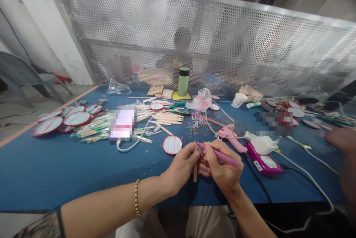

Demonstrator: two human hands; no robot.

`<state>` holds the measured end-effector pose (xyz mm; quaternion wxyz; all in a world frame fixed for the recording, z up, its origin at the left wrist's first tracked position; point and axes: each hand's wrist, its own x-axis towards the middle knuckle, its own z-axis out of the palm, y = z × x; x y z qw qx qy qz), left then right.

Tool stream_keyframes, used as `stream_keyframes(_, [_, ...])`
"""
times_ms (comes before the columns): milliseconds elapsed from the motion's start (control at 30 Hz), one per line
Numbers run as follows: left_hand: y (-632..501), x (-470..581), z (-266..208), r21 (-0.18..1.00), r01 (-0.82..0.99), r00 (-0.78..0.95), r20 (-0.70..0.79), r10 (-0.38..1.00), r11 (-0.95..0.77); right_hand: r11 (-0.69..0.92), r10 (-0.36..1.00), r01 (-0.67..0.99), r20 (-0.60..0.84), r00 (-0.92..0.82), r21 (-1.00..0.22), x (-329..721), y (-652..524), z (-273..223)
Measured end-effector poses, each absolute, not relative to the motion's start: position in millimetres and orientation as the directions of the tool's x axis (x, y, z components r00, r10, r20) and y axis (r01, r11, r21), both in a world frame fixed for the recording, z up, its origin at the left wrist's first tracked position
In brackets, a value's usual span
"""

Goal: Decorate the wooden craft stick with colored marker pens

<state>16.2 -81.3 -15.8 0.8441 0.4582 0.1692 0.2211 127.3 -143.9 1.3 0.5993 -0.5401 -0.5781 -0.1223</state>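
My left hand (pixel 178 167) pinches a flat wooden craft stick (pixel 195 173), held upright between thumb and fingers. My right hand (pixel 228 173) grips a pink marker pen (pixel 224 157), its tip close to or touching the stick's upper end; fingers partly hide the contact. Just beyond my left hand lies a small round white disc (pixel 172 145) with a red rim. Loose craft sticks (pixel 168 117) are piled behind it. Small coloured rubber bands (pixel 198 121) are scattered beyond my hands. A pink glue gun (pixel 230 136) rests beyond my right hand.
Left of the sticks, a phone (pixel 124 123) on a cable leans over wrapped sticks, near larger red-rimmed discs (pixel 76 118). A magenta power strip (pixel 263 160) and cords lie right. A green bottle (pixel 183 82) and paper cup (pixel 239 99) stand behind. Another person's blurred hand (pixel 342 139) enters at right.
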Motion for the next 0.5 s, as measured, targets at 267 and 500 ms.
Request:
stream_keyframes(267, [-80.8,16.8,-16.6,0.848,-0.219,0.850,-0.078,0.522,0.483,0.382,0.473,0.772,0.825,0.308,-0.508,126.9,-143.1,1.0])
stream_keyframes(500, [-80.9,17.2,-15.5,0.842,-0.219,0.849,-0.084,0.521,0.494,0.372,0.474,0.770,0.819,0.323,-0.519,126.1,-143.3,1.9])
